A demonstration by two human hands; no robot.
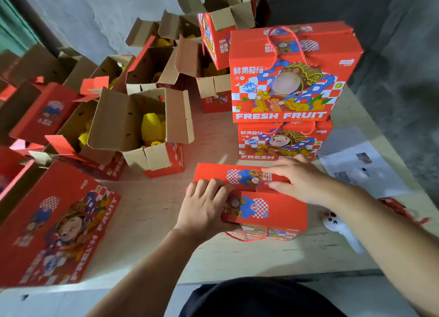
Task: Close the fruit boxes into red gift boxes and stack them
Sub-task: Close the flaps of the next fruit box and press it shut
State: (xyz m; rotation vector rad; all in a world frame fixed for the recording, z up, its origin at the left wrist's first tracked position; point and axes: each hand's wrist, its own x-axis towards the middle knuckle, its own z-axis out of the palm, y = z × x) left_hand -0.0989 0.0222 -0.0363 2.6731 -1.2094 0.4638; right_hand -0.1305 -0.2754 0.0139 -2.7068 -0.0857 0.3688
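Surface: you are working at a pale plywood tabletop (152, 212) filling most of the frame; rough grey plastered wall (95, 12) is running across the top, with a strip of green at the upper left edge and pale floor showing along the bottom.

Item in hand: one red printed cardboard gift box (263, 207) is sitting at lower centre of the frame, near the table's front edge, its two top flaps being brought together. Your left hand (206, 209) is gripping the nearer flap, fingers curled over its left end. Your right hand (301, 181) is pressing on the farther flap with fingers spread and fairly straight. A red cord handle (247, 237) is hanging at the box's near side.

Closed stock, upright: two closed red "FRESH FRUIT" boxes (289, 74) are standing stacked at upper right, just behind the box in hand.

Closed stock, flat: one red box lying on its side (59, 224) is occupying the lower left.

Open stock: you are facing a cluster of open red boxes with brown flaps raised (133, 126) in the centre and upper left; at least five are showing, an exact count is not possible. Yellow foam-netted fruit (150, 128) is visible inside several.

Sundries: one printed white paper sheet (356, 164) is lying at right; one small white toy-like object (342, 231) is lying at lower right.
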